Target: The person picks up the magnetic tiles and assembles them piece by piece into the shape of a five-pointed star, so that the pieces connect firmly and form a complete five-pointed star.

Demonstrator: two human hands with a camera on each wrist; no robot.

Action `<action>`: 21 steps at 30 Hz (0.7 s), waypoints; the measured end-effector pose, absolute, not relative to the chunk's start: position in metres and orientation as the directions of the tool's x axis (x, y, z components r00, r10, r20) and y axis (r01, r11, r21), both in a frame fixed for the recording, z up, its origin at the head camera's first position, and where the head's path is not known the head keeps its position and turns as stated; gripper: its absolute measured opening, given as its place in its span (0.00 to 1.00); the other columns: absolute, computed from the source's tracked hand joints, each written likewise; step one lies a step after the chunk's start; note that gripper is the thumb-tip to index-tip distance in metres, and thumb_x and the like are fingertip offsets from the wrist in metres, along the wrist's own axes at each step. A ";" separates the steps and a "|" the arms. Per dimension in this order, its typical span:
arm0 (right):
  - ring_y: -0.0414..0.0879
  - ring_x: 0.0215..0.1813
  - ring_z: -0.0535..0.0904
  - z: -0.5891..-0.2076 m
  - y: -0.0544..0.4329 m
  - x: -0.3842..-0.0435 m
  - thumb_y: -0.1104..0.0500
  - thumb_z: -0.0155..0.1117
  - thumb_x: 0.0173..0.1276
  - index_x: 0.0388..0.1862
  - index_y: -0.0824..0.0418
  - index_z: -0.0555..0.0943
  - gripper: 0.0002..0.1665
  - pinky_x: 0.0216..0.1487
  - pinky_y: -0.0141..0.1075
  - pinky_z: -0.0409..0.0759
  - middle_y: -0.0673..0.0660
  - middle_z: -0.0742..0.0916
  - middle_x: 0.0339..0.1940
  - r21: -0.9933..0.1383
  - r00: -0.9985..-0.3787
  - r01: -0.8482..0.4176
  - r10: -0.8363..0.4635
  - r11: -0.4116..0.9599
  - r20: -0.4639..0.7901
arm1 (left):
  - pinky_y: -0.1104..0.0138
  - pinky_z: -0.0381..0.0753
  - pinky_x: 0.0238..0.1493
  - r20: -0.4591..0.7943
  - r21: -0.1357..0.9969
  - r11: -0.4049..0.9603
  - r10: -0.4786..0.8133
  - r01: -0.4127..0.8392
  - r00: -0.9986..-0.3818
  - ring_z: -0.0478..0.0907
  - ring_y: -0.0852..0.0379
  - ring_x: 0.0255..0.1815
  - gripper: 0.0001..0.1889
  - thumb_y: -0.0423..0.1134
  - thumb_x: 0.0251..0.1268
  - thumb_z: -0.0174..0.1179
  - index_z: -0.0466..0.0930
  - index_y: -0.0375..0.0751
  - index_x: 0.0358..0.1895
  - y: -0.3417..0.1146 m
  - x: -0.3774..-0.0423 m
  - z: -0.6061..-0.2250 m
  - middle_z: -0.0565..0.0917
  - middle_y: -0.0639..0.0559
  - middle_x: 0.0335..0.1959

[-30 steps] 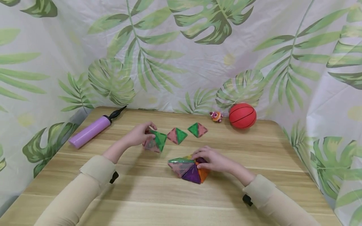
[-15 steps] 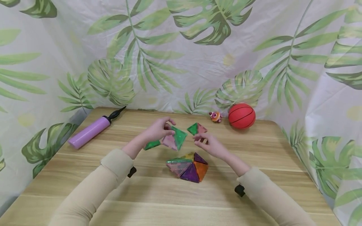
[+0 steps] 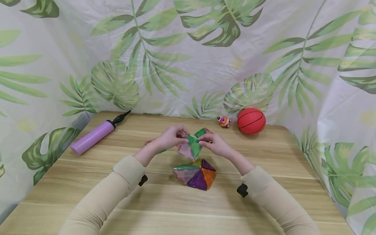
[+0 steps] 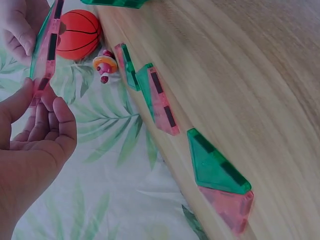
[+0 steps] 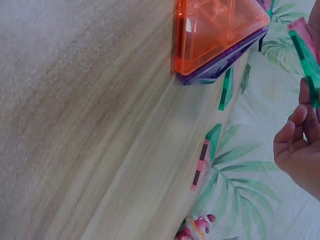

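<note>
My left hand [image 3: 171, 137] and right hand [image 3: 218, 145] meet at a joined pair of triangular magnetic tiles [image 3: 192, 148], one pink and one green. The left thumb and fingers pinch its upper left part, while the right fingertips pinch the green tile's right corner. The pair hangs tilted above the table, just behind a low, domed build of magnetic tiles [image 3: 197, 179] in purple, orange, pink, green and yellow. In the left wrist view, pink-and-green pairs lie on the wood: a near pair [image 4: 220, 170], a middle pair [image 4: 159, 102] and a far pair [image 4: 127, 70].
A purple hand pump [image 3: 94, 137] with a black nozzle lies at the table's left. At the back right sit a red ball [image 3: 251, 120] with black lines and a small pink-and-orange figurine [image 3: 224, 121]. A leaf-print cloth [image 3: 164, 91] hangs behind the wooden table [image 3: 188, 212].
The left hand has carried the tile pair rightward from beside the left pair. The right hand has left the domed build, moved up and back, and taken hold of the carried pair's green corner.
</note>
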State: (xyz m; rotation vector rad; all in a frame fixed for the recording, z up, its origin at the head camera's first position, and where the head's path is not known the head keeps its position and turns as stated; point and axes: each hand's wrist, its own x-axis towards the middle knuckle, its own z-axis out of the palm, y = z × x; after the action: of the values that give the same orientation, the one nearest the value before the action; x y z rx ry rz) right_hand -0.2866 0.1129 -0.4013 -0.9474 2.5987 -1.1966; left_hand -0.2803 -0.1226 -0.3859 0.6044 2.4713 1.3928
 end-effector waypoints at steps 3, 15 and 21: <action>0.43 0.39 0.81 -0.403 0.113 -0.289 0.59 0.58 0.70 0.48 0.66 0.82 0.14 0.40 0.34 0.78 0.58 0.87 0.40 -0.732 -0.781 -0.485 -0.613 0.479 0.117 | 0.64 0.80 0.33 -0.003 0.848 0.468 0.476 0.250 -0.880 0.80 0.54 0.32 0.13 0.32 0.64 0.60 0.76 0.35 0.50 -0.126 -0.281 -0.388 0.83 0.44 0.36; 0.46 0.28 0.68 -0.434 0.122 -0.305 0.59 0.55 0.72 0.50 0.66 0.81 0.15 0.31 0.33 0.67 0.55 0.75 0.23 -0.851 -0.765 -0.279 -0.638 0.445 -0.083 | 0.48 0.79 0.44 -0.014 0.882 0.416 0.490 0.220 -0.872 0.80 0.57 0.31 0.15 0.31 0.64 0.59 0.74 0.32 0.52 -0.123 -0.285 -0.417 0.83 0.45 0.32; 0.45 0.29 0.68 -0.445 0.122 -0.310 0.59 0.55 0.72 0.50 0.67 0.81 0.15 0.33 0.35 0.68 0.53 0.76 0.25 -0.867 -0.752 -0.219 -0.644 0.448 -0.143 | 0.50 0.78 0.44 -0.027 0.879 0.428 0.484 0.210 -0.875 0.80 0.56 0.32 0.16 0.32 0.64 0.59 0.73 0.32 0.54 -0.122 -0.285 -0.429 0.82 0.46 0.31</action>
State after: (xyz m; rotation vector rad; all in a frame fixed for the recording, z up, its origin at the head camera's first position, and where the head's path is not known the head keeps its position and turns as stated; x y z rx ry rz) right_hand -0.3099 0.1223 -0.4451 -0.7237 2.2470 -1.2478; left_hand -0.2851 -0.1216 -0.4294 0.6017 2.4094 1.4234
